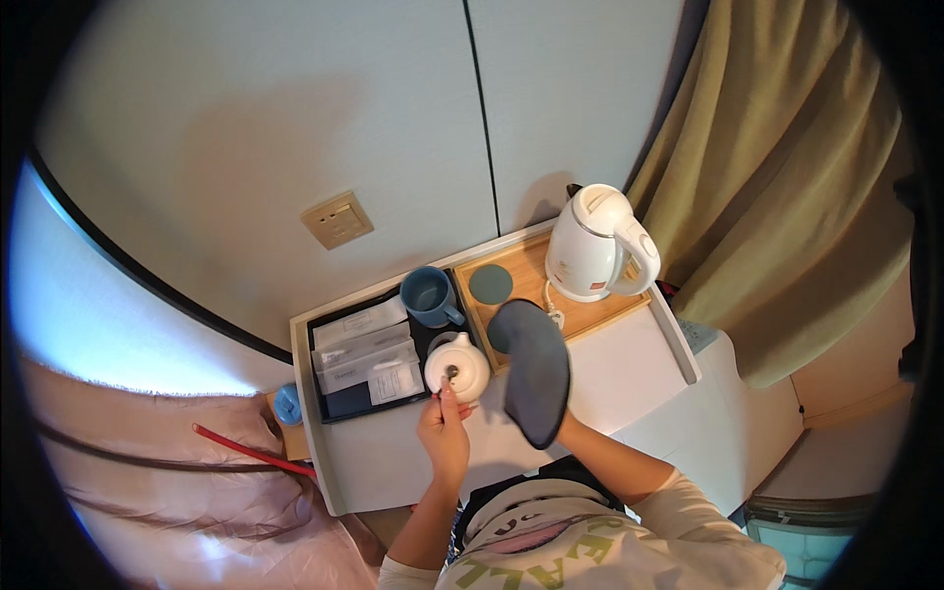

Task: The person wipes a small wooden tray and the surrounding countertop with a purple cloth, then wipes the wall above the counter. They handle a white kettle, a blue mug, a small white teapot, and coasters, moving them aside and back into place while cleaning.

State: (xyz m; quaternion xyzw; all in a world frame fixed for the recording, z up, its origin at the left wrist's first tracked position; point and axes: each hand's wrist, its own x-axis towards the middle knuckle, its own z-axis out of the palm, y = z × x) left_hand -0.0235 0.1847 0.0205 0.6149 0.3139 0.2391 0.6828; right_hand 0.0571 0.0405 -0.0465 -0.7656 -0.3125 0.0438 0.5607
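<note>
My left hand (445, 435) grips a small white teapot (472, 372) from its near side, thumb up by the dark knob on its lid. The spout points away from me. A grey fabric mitt (538, 376) with dark edging covers my right hand, so its fingers are hidden. The mitt is just right of the teapot and overlaps the near part of a wooden tray (527, 258). Behind the teapot a blue mug (428, 295) stands in a black tray (346, 407), beside several flat white packets (361, 358).
A white electric kettle (590, 247) stands on the wooden tray by a green round coaster (490, 284), its plug lying near. Raised edges border the white tabletop (619, 376). A wall socket (337, 220), a curtain (767, 184), a blue-lidded container (287, 404) and a red rod (251, 448) surround it.
</note>
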